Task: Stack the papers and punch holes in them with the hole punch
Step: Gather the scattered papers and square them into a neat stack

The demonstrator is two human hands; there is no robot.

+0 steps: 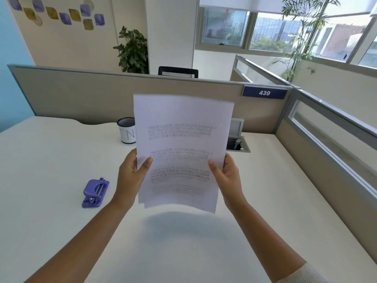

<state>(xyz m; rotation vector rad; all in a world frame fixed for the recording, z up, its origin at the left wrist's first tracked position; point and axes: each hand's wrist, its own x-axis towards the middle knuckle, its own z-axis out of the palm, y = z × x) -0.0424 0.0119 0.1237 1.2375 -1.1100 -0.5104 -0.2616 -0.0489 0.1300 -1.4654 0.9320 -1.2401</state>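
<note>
A stack of white printed papers [181,139] is held upright above the white desk [51,160], its lower edges slightly uneven. My left hand [130,176] grips the stack's left edge, thumb on the front. My right hand [228,176] grips the right edge the same way. The text on the sheets is blurred. A purple hole punch [94,193] lies on the desk to the left of my left hand, apart from it.
A mesh pen cup [126,130] stands behind the papers at the left. A cable box with a raised lid [237,139] sits in the desk at the back right. Beige partitions [81,99] wall the desk at the back and right.
</note>
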